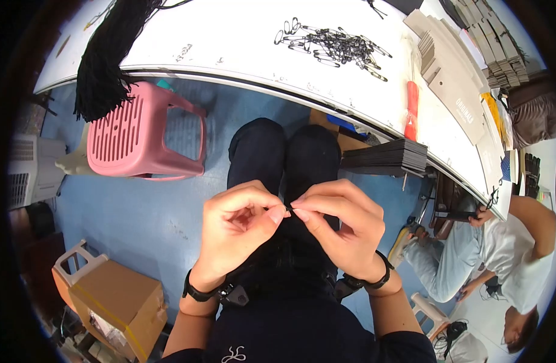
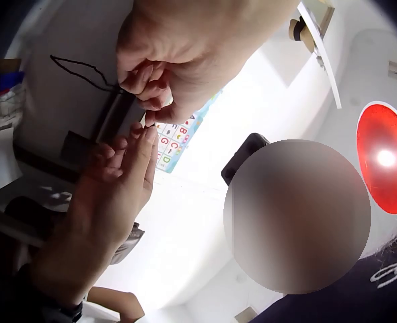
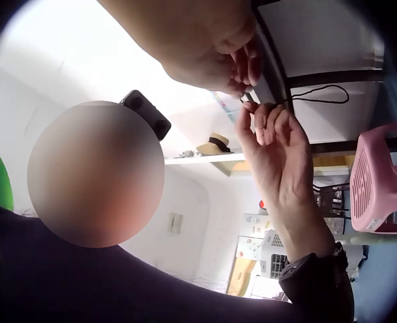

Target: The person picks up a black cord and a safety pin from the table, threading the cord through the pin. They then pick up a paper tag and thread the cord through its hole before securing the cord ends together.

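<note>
In the head view my left hand (image 1: pixel 234 230) and right hand (image 1: pixel 349 228) meet above the lap, each pinching a tiny black piece (image 1: pixel 289 209) between thumb and fingertips. A thin black cord loop (image 2: pixel 53 58) sticks out past the left hand (image 2: pixel 185 50) in the left wrist view, with the right hand (image 2: pixel 111 195) below. In the right wrist view the same loop (image 3: pixel 347 95) extends beside the left hand (image 3: pixel 282 158), while the right hand (image 3: pixel 205 50) is above. Fingers mostly hide the pinched part.
On the white table (image 1: pixel 241 54) lie a pile of black looped pieces (image 1: pixel 344 48), a black strand bundle (image 1: pixel 105 66), a red-handled tool (image 1: pixel 411 109) and grey card pieces (image 1: pixel 453 91). A pink stool (image 1: pixel 144 130) stands left; another person (image 1: pixel 502 254) sits right.
</note>
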`<control>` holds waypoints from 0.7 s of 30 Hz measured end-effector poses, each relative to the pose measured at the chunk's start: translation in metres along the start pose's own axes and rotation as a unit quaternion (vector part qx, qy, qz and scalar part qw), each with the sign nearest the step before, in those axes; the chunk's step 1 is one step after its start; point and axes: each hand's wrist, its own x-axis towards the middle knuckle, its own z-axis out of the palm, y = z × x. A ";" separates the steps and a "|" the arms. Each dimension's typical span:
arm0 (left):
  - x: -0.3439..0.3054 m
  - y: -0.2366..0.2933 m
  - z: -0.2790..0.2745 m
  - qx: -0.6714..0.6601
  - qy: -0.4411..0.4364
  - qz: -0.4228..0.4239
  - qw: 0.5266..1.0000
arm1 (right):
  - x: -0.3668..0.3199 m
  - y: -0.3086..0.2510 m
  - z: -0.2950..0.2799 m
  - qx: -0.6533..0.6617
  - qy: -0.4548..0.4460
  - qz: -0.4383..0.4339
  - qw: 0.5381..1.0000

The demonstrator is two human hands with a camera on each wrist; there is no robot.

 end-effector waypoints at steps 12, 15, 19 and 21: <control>-0.002 0.011 -0.008 0.074 0.040 0.062 0.995 | 0.035 -0.057 -0.032 -0.283 -0.066 -0.105 0.951; -0.003 0.007 -0.014 0.061 0.081 0.081 0.992 | 0.067 -0.058 -0.054 -0.407 0.044 -0.053 0.911; 0.000 0.007 -0.015 0.042 0.114 0.079 0.989 | 0.098 -0.030 -0.068 -0.473 0.065 -0.043 0.877; 0.002 0.006 -0.015 0.039 0.124 0.080 0.988 | 0.104 -0.022 -0.071 -0.458 0.046 -0.039 0.887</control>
